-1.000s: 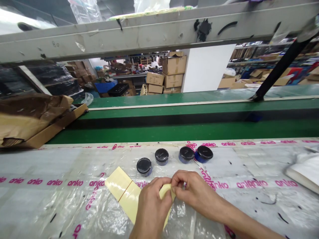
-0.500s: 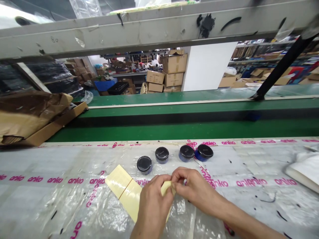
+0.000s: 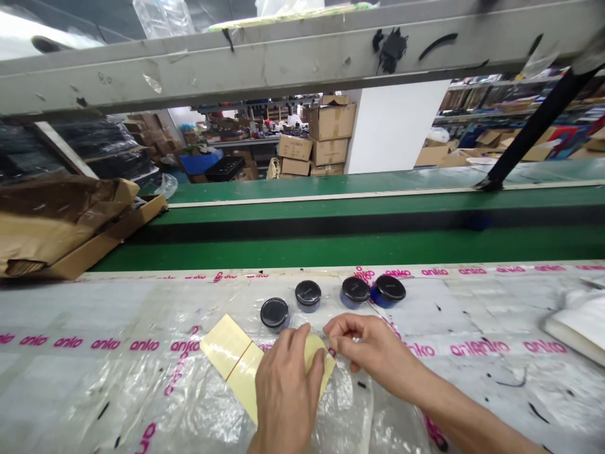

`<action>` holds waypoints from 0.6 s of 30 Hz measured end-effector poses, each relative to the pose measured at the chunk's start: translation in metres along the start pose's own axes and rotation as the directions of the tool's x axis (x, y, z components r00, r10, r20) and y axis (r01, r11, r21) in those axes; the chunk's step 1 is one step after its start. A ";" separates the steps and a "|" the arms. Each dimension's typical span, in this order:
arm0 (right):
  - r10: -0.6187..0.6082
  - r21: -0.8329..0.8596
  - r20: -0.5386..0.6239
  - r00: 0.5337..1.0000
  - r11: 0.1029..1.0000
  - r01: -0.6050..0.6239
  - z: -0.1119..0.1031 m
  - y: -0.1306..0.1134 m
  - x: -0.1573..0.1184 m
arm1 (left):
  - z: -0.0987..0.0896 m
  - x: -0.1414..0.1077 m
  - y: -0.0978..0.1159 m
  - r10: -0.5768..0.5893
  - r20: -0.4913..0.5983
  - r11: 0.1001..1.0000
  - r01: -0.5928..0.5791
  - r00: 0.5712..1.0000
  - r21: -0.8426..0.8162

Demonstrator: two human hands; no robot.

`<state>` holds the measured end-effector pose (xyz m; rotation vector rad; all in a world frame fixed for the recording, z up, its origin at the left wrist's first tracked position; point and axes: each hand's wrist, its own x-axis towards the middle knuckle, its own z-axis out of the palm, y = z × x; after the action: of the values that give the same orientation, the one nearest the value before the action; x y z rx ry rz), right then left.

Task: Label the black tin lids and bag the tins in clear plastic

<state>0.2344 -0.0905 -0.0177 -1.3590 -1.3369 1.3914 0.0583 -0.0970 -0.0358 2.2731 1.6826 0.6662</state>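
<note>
My left hand (image 3: 288,384) holds a piece of yellow paper (image 3: 314,345), its curled end showing between the thumb and fingers. To the left of that hand, a glossy yellow sheet (image 3: 231,356) with a brown line across it lies on the table, partly hidden by the hand. I cannot tell whether both yellow parts are one sheet. Just right of the yellow paper, my right hand (image 3: 359,340) is closed in a pinch; what it holds, if anything, is too small to make out. Beyond my hands stand several small round jars with black lids, the nearest jar (image 3: 275,313) at left.
Clear plastic printed with pink letters covers the table (image 3: 118,378). Behind it runs a green conveyor belt (image 3: 283,249). An open cardboard box (image 3: 108,236) sits at the left, white material (image 3: 579,321) at the right. A metal beam (image 3: 283,57) crosses above.
My right hand has come away slightly to the right from the yellow paper. My left fingers have loosened and straightened, so more of the curled paper shows.
</note>
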 end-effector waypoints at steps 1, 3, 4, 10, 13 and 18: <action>0.030 0.040 0.005 1.000 0.999 -0.030 0.000 0.000 0.002 | -0.002 -0.002 -0.002 0.036 -0.094 0.997 -0.030 0.995 0.068; 0.050 0.071 0.006 0.999 0.996 -0.050 0.000 0.001 0.005 | -0.008 -0.002 -0.010 0.095 -0.254 0.987 -0.058 0.963 0.148; 0.042 0.070 0.006 0.999 0.997 -0.042 0.000 0.000 0.005 | -0.011 0.000 -0.016 0.103 -0.305 0.986 -0.058 0.947 0.154; 0.002 0.097 0.033 0.999 0.995 -0.005 0.004 -0.008 0.006 | -0.016 0.027 -0.064 -0.021 -0.140 1.000 0.019 0.990 -0.016; -0.018 0.124 0.053 0.998 0.992 0.011 0.008 -0.012 0.008 | -0.015 0.039 -0.072 -0.056 -0.024 0.995 0.054 0.998 -0.082; -0.021 0.145 0.049 0.999 0.989 0.013 0.012 -0.013 0.014 | -0.021 0.046 -0.074 0.038 0.082 0.988 -0.025 0.996 -0.150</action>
<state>0.2186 -0.0772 -0.0094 -1.2214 -1.2505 1.4898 -0.0031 -0.0319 -0.0400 2.1956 1.5088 0.6683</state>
